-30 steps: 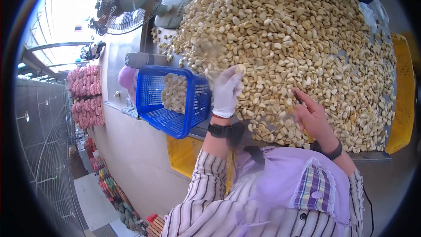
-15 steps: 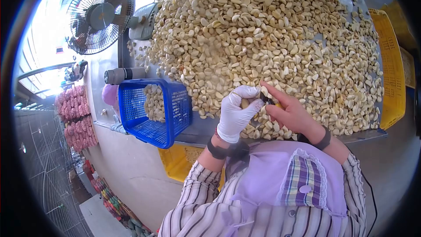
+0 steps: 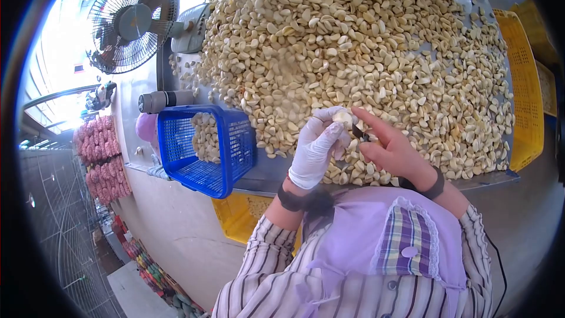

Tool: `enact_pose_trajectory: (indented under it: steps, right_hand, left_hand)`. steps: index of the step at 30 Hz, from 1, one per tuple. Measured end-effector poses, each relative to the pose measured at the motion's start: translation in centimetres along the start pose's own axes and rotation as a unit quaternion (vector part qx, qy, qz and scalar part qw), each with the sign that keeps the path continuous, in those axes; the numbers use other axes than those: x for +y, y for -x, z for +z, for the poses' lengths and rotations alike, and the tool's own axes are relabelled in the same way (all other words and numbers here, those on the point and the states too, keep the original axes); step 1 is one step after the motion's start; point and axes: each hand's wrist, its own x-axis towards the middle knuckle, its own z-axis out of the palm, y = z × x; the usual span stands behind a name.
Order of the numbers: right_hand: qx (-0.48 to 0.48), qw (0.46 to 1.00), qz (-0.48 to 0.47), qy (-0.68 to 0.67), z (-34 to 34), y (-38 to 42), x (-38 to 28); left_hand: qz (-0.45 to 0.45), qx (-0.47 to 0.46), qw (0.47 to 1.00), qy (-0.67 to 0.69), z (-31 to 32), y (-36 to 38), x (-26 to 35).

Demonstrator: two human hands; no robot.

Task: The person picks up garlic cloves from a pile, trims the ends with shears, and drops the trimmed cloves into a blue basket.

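Note:
My left hand, in a white glove, is closed with its fingertips round a pale, bean-shaped kernel. Bare and closed, my right hand grips a small tool with a dark blade, perhaps a small knife; its handle is mostly hidden in the fingers. The blade is beside the kernel, and my right index finger reaches forward just above it. Both hands are over the near edge of a wide heap of similar cream-coloured kernels on the metal table.
Left of the heap a blue basket lies tipped, some kernels inside. Beyond it are a grey bottle and a caged fan. A yellow crate stands at the right edge, another yellow crate below the table's near edge.
The left hand has turned, so the kernel at its fingertips now shows its pale face. The right hand has moved slightly right, with the blade a little lower.

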Motion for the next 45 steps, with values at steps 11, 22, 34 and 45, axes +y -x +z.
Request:
enact_pose_trajectory:
  steps: [11,22,34,45]
  right_hand:
    - [-0.049,0.995,-0.039,0.075,-0.2,-0.2,1.0]
    - [-0.031,0.993,0.066,-0.096,-1.7,0.2,-0.1]
    - [-0.076,0.991,0.111,-0.018,-0.9,0.1,0.7]
    - [0.027,0.989,0.049,-0.136,-1.5,-0.5,1.3]
  left_hand:
    - [-0.075,-0.061,0.990,0.107,-2.8,0.6,-2.4]
    - [-0.146,-0.120,0.958,0.215,-1.7,0.3,-2.7]
    - [-0.124,-0.256,0.932,0.226,-4.1,1.9,-1.8]
    - [0.248,0.195,0.714,-0.625,-15.0,-8.2,0.7]
